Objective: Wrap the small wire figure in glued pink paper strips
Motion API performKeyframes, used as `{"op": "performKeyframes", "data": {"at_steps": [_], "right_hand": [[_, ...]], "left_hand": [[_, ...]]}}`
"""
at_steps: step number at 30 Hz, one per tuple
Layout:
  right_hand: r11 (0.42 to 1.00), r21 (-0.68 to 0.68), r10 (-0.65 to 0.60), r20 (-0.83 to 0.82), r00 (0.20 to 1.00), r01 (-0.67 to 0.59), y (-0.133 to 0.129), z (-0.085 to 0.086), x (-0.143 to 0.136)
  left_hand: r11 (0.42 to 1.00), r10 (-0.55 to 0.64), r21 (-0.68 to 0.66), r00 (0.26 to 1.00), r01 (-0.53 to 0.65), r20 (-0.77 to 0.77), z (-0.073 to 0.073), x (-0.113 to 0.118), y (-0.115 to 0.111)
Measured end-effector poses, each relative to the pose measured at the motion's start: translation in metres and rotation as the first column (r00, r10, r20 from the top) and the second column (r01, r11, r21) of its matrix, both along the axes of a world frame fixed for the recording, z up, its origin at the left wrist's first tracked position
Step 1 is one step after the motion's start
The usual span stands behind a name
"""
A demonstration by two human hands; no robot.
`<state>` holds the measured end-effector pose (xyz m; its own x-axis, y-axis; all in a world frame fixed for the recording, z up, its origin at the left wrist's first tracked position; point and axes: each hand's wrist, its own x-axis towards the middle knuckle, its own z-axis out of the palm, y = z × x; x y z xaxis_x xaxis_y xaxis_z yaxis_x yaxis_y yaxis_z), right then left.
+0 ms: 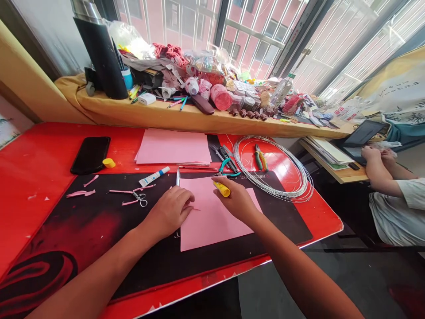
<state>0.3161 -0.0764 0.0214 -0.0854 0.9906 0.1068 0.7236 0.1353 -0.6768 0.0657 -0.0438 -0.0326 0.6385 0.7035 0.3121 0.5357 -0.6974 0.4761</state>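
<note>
My right hand [235, 197] is wrapped round a yellow glue stick [222, 189], held over a pink paper sheet [215, 223] on the black desk mat. My left hand [175, 206] is closed in a pinch at the sheet's left side. From its fingertips pokes a thin reddish-pink strip [196, 209]. Just beyond that hand a shiny pointed blade [178, 177] shows, its lower part hidden. Left of the hand lie pink-wrapped wire stems [124, 192] with a small metal ring and clasp, pink scraps [80, 193], and a white-and-blue tube [154, 177].
Behind are stacked pink sheets [175, 147], teal-handled pliers [226, 166], a wire coil [303, 177] and green-yellow pliers [260, 158]. A black phone [90, 155] and yellow cap [109, 163] lie left. A crowded sill holds a flask [101, 57]. Another person's arms [381, 166] are at right.
</note>
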Motion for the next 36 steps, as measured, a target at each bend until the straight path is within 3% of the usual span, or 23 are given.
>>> {"op": "performKeyframes", "data": {"at_steps": [3,8,12,16,20,27,31,34,36], "right_hand": [[0.999,0.047,-0.012,-0.012,1.000,0.012,0.016,-0.001,0.001],[1.000,-0.018,0.012,-0.179,0.984,-0.016,0.037,0.003,-0.005],[0.999,-0.039,0.009,-0.226,0.974,-0.018,0.048,-0.003,-0.010],[0.999,-0.045,-0.022,-0.151,0.988,0.016,0.061,-0.010,-0.009],[0.995,0.050,-0.088,0.029,0.996,0.086,0.084,-0.010,0.000],[0.969,0.119,-0.239,0.256,0.937,0.215,0.129,-0.017,0.010],[0.966,0.138,-0.253,0.353,0.901,0.217,0.141,-0.021,0.007],[0.969,0.152,-0.238,0.334,0.912,0.197,0.138,-0.022,0.006],[0.968,0.157,-0.228,0.224,0.947,0.196,0.129,-0.022,0.005]], "left_hand": [[1.000,0.005,0.029,0.999,-0.004,-0.033,-0.002,0.002,-0.002],[0.999,-0.009,0.030,0.995,0.012,-0.095,-0.001,0.003,-0.004],[1.000,-0.010,0.004,0.996,0.010,-0.085,0.001,0.004,-0.004],[1.000,-0.003,-0.012,0.997,0.002,-0.077,0.002,0.004,-0.005],[1.000,0.002,-0.019,0.997,-0.003,-0.076,0.003,0.005,-0.006],[0.995,0.007,-0.100,0.999,-0.011,-0.035,0.004,0.005,-0.007],[0.980,0.024,-0.200,0.999,-0.017,0.033,0.006,0.004,-0.006],[0.947,0.058,-0.322,0.992,-0.020,0.111,0.011,0.003,-0.006],[0.906,0.106,-0.423,0.979,-0.023,0.175,0.017,0.001,-0.005]]}}
